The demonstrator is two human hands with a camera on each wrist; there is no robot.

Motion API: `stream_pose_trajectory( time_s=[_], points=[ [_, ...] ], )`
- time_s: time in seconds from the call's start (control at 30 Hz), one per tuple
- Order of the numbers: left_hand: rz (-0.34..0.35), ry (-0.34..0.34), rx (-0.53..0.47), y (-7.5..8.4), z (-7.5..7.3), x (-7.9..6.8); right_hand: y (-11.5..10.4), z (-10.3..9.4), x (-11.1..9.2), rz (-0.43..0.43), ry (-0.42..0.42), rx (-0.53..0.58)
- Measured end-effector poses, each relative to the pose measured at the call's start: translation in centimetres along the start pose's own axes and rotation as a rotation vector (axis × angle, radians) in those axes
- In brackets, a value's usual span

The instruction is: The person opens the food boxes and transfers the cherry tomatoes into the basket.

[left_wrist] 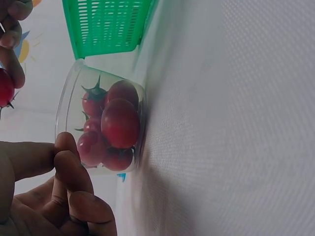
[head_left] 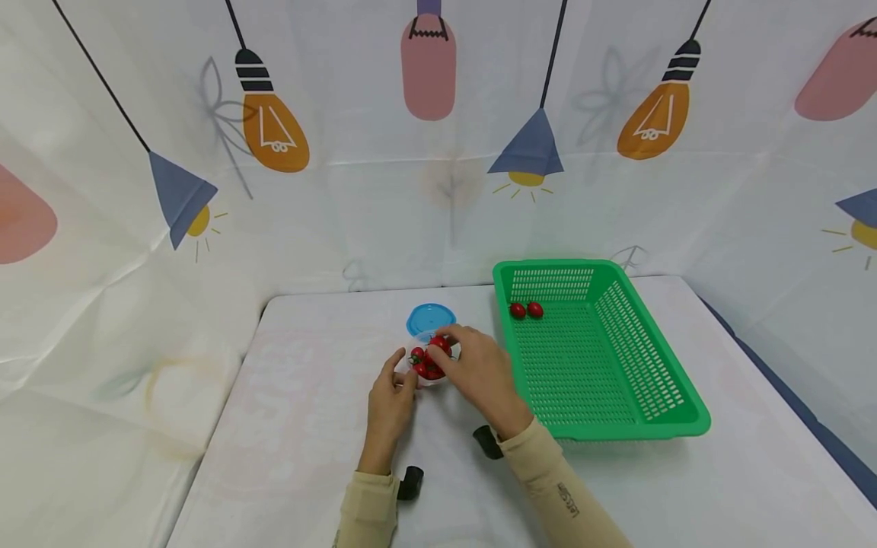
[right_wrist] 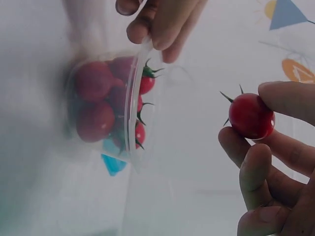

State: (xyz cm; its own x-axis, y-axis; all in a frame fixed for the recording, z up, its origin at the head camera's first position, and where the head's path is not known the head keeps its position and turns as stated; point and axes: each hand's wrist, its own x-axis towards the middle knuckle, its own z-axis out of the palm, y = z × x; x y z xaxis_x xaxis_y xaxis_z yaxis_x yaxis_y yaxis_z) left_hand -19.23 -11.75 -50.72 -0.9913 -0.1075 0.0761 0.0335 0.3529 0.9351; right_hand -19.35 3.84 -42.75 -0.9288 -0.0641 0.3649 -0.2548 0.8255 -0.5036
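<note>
A small clear plastic tub of red cherry tomatoes stands on the white table. My left hand pinches the tub's rim between thumb and fingers, as the right wrist view also shows. Above the opening, my right hand holds a single cherry tomato with a green stalk by its fingertips. That tomato is clear of the tub in the right wrist view. Just behind the tub lies a round blue lid.
To the right, a green plastic basket with slotted sides sits on the white-covered table. Two cherry tomatoes lie in its far left corner. A white cloth printed with lamps hangs behind the table.
</note>
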Motion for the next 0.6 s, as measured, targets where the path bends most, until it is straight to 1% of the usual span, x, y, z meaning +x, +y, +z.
stream_pose_trajectory(
  time_s=[0.2, 0.37, 0.43, 0.6],
  points=[
    [-0.005, -0.003, -0.009, -0.1, 0.1, 0.0, 0.4, -0.7, 0.4, -0.039, 0.062, 0.03],
    [-0.007, 0.0, -0.008, -0.3, 0.2, 0.1, 0.8, -1.5, 0.7, -0.057, 0.111, 0.004],
    [-0.007, 0.002, -0.006, -0.3, 0.3, 0.2, 0.9, -1.9, 0.8, -0.056, 0.114, -0.01],
    [-0.016, 0.012, 0.002, -0.4, 0.3, 0.2, 1.0, -2.9, 0.8, -0.049, 0.11, 0.0]
  ],
)
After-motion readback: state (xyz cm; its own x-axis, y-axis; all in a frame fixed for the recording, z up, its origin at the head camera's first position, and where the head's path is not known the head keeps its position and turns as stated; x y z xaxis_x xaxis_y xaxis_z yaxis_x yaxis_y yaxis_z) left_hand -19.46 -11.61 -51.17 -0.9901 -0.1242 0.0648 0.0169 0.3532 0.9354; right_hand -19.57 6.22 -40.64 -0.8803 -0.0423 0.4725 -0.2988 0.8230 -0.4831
